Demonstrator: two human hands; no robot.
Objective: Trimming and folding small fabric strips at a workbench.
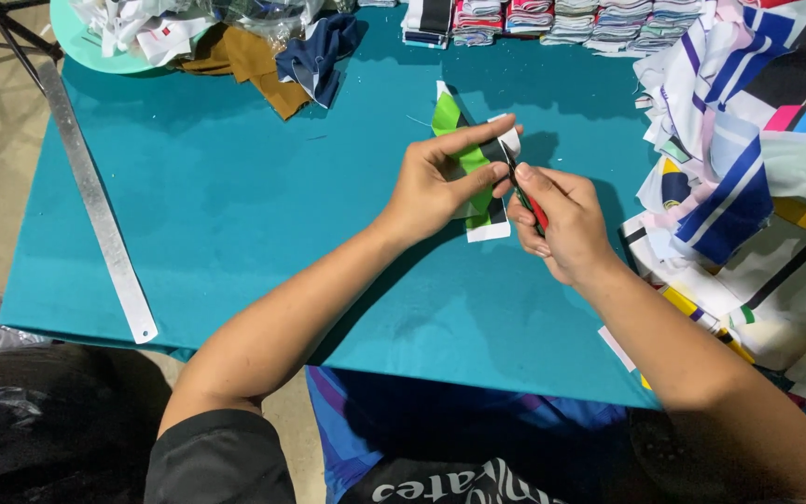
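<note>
A teal table cover point(235, 205) is spread across the middle. A long metal ruler point(95, 205) is laid along its edge at nine o'clock. Brown cloth point(249, 65) and navy cloth point(319, 51) are heaped at eleven o'clock. Folded stacks point(552, 21) are lined up at twelve, and striped fabric pieces point(757, 187) are piled at three o'clock.

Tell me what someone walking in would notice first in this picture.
Most striking is the teal table, with two hands meeting at its middle: the left hand pinches a green, white and black fabric piece while the right hand holds a small red-handled cutting tool against it. A heap of striped fabric pieces fills the right edge, and a long metal ruler lies along the left.
</note>
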